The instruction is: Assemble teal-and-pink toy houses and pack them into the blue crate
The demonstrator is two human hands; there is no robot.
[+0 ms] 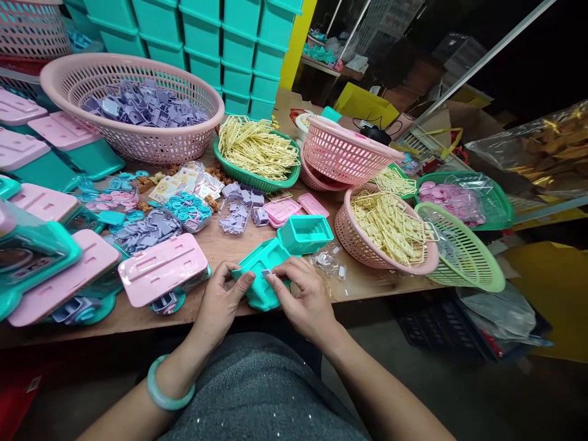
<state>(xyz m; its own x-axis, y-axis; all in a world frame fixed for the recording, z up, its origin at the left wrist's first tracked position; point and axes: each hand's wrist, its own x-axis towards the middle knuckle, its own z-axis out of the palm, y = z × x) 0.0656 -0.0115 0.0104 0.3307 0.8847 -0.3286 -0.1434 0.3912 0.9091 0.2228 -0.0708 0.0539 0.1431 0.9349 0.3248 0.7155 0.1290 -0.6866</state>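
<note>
A teal plastic housing (261, 264) is tilted up at the table's front edge. My left hand (224, 301) grips its left side, thumb on the near face. The thumb and fingertips of my right hand (305, 299) pinch a small pale lavender piece (266, 273) against the same face; its exact shape is too small to tell. Touching the housing's far right side is an open teal box (307, 234). Just right of my right hand lies a clear bag (328, 260) with small whitish pieces.
Finished-looking teal units with pink lids (163, 269) crowd the left. A large pink basket (138, 138) holds lavender parts; a green basket (257, 180) and a pink basket (349, 236) hold pale yellow frames. Teal bins (199, 37) are stacked behind. Pink lids (281, 211) lie mid-table.
</note>
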